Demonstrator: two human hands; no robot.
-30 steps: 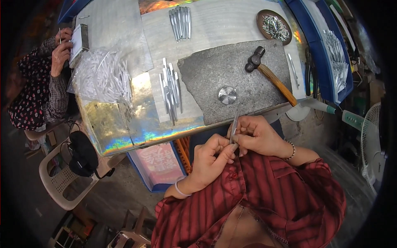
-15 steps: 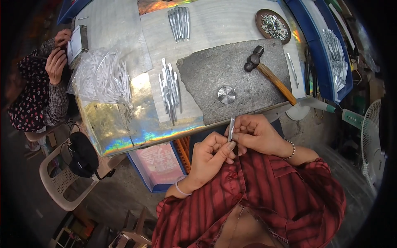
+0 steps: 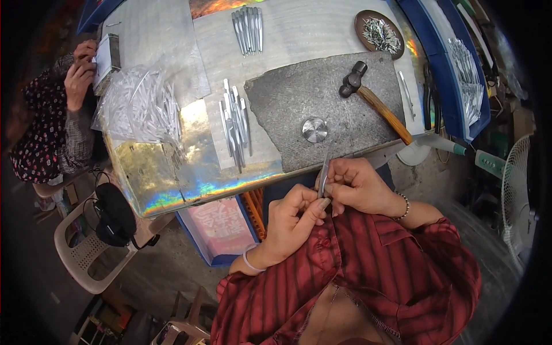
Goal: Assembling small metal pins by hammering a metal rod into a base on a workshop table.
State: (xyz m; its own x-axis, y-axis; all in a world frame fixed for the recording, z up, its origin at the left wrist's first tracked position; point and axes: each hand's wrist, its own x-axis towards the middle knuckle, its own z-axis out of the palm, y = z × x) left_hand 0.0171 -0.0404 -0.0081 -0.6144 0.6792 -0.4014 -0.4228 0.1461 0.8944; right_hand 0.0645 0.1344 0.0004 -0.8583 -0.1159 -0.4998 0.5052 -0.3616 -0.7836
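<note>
Compared with the earlier frames, the two hands remain together at the near edge of the bench and the thin metal strip [image 3: 324, 175] between them stands slightly more upright; at 10 o'clock, the co-worker's hands [image 3: 79, 72] have shifted up against a small pale packet [image 3: 103, 60].

The right hand [image 3: 359, 185] is curled closed, its fingertips pinched on the strip. The left hand [image 3: 292, 221] is also curled, thumb and forefinger meeting the lower end of the same strip, so both hands are clamped on it and touch one another. The strip lies at the picture's centre, just off the near edge of the stone slab [image 3: 287, 109], toward 6 o'clock from the round steel disc [image 3: 314, 130] that rests on that slab.

On the slab at 1 o'clock lies a hammer [image 3: 376, 103] with a wooden handle. At 11 o'clock from the hands a row of finished metal strips [image 3: 234, 129] lies on the pale board [image 3: 299, 34], and a second bundle [image 3: 248, 29] sits at 12 o'clock near the far edge. A round dish of metal scraps [image 3: 379, 31] stands at 1 o'clock. Clear bags of strips [image 3: 141, 103] lie on the reflective sheet [image 3: 161, 178] at 10 o'clock. A blue tray [image 3: 445, 80] with further pieces borders the bench at 2 o'clock.

A white plastic chair [image 3: 86, 253] stands at 8 o'clock on the concrete floor, and a fan [image 3: 517, 195] at 3 o'clock.
</note>
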